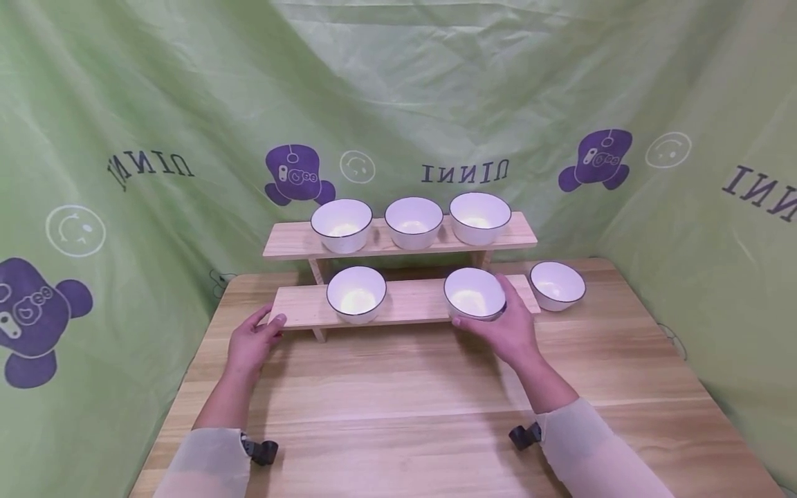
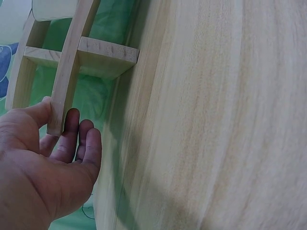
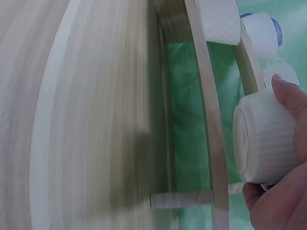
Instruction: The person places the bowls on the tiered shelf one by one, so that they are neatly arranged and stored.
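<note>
My right hand point(image 1: 512, 330) grips a white dark-rimmed bowl point(image 1: 474, 293) by its side, thumb at the front and fingers round the right. In the right wrist view, the underside of this bowl point(image 3: 244, 141) shows a small gap from the lower board of the wooden two-tier shelf point(image 3: 211, 112). At the left end of that lower board point(image 1: 301, 308), my left hand point(image 1: 252, 342) pinches the wood, with the thumb on one face and fingers on the other, as the left wrist view shows. Another white bowl point(image 1: 357, 296) sits on the lower board, left of the held one.
Three similar bowls stand in a row on the upper board point(image 1: 292, 240), among them a middle bowl point(image 1: 414, 225). One more bowl point(image 1: 557, 286) rests on the wooden table point(image 1: 386, 401) right of the shelf. A green curtain point(image 1: 398, 83) hangs behind and at both sides.
</note>
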`<state>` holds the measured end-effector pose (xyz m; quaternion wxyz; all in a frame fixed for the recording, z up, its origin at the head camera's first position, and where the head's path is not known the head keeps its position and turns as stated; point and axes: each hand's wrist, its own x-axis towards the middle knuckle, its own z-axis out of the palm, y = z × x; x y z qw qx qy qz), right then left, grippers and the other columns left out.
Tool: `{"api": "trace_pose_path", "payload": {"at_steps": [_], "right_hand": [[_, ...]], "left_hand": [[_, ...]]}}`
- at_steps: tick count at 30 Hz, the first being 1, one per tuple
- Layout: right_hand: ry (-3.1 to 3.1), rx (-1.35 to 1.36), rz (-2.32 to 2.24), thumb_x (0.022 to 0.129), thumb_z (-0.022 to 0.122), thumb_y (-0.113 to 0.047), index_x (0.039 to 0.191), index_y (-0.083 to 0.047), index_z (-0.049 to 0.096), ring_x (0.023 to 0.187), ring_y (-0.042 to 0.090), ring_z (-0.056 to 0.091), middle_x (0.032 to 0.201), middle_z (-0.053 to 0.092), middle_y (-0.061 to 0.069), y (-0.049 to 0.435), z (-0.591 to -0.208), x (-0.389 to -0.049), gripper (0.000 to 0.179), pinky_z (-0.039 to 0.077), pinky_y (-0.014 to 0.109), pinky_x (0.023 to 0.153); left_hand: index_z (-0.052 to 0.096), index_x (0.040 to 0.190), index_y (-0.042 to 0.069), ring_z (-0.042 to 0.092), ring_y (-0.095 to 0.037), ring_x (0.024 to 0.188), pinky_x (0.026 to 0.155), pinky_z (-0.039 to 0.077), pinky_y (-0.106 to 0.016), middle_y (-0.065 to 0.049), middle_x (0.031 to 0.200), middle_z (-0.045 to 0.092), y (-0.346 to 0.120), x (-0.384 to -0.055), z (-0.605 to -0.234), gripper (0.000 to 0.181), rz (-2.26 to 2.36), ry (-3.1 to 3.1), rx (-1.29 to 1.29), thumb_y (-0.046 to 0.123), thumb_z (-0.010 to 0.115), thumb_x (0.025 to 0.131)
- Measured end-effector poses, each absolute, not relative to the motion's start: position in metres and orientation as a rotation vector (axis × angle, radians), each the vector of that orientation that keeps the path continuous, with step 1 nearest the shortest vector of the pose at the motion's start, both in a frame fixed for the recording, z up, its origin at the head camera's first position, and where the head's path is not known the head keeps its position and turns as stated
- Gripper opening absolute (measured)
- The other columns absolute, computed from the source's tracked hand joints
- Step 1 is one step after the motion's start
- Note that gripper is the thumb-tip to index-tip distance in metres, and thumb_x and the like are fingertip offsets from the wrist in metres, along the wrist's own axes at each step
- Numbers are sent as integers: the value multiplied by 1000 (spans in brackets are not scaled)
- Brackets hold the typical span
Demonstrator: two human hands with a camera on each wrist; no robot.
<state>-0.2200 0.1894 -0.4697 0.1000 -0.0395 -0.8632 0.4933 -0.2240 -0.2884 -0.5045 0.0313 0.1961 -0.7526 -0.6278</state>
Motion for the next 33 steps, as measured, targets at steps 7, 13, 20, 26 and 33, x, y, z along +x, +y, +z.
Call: {"api": "trace_pose_path", "payload": {"at_steps": [7,13,20,26,33], "right_hand": [[-2581,-61,1449,58,100,-54,164,-17,29,142,37,43,159,43,15,169,-468,-227,133,38,57,118],[-2561,11,1506,59,102,-46,163,-13,30,143,37,43,160,42,16,153,-469,-233,131,36,54,120],[-2579,12,1514,60,102,-44,163,-14,31,144,36,42,160,42,16,138,-471,-240,129,36,53,120],[-2598,8,1503,59,102,-49,163,-16,31,143,35,43,159,43,15,126,-472,-245,131,38,53,120],[-2605,17,1498,60,102,-48,163,-15,29,143,34,44,158,43,14,117,-475,-251,131,38,52,119]], "left_hand": [[48,157,15,74,-20,96,93,60,-30,2,101,70,-290,-225,-504,72,-1936,-2311,593,37,78,95],[50,155,12,73,-18,96,93,60,-31,1,98,69,-289,-225,-505,69,-1963,-2268,582,32,78,95],[48,156,12,73,-16,95,93,60,-30,-5,104,70,-288,-225,-506,70,-1990,-2267,564,31,78,96],[49,155,12,73,-17,94,94,60,-31,-1,99,70,-289,-225,-507,69,-1987,-2259,566,31,78,96],[50,155,11,74,-19,96,95,59,-32,0,98,70,-289,-225,-507,67,-1974,-2255,565,30,77,96]]}}
